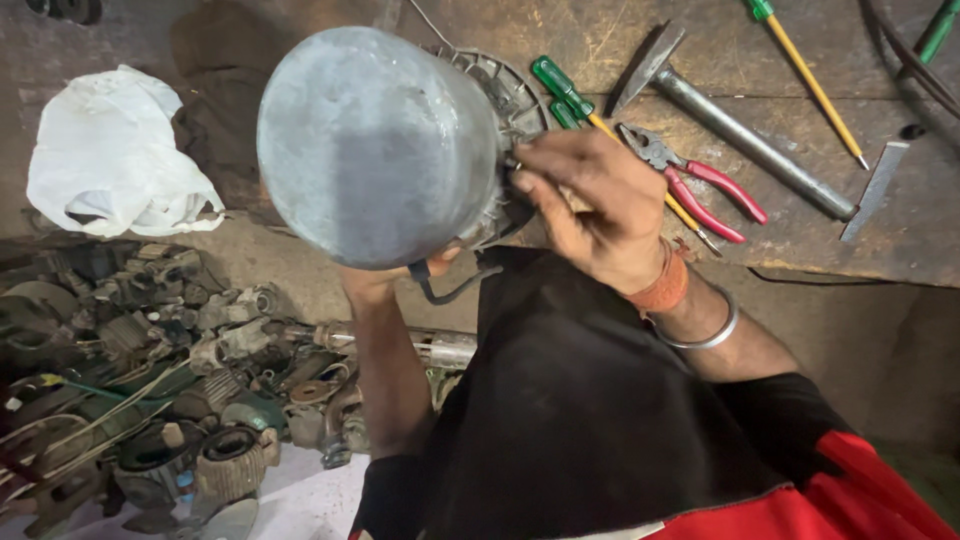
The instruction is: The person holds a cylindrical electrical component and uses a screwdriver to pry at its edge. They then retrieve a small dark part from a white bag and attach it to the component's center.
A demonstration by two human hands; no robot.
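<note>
— Two hands were on the grey metal housing (375, 145)?

— Yes. I saw it lifted above the workbench (900, 230). My left hand (385, 280) supported it from below, mostly hidden. My right hand (590, 205) curled on its finned rim, fingers closed.

— Was it heavy?

— I judged it heavy, stiff and smooth; the rim gave better hold.

crumpled white plastic bag (110, 155) upper left
</note>
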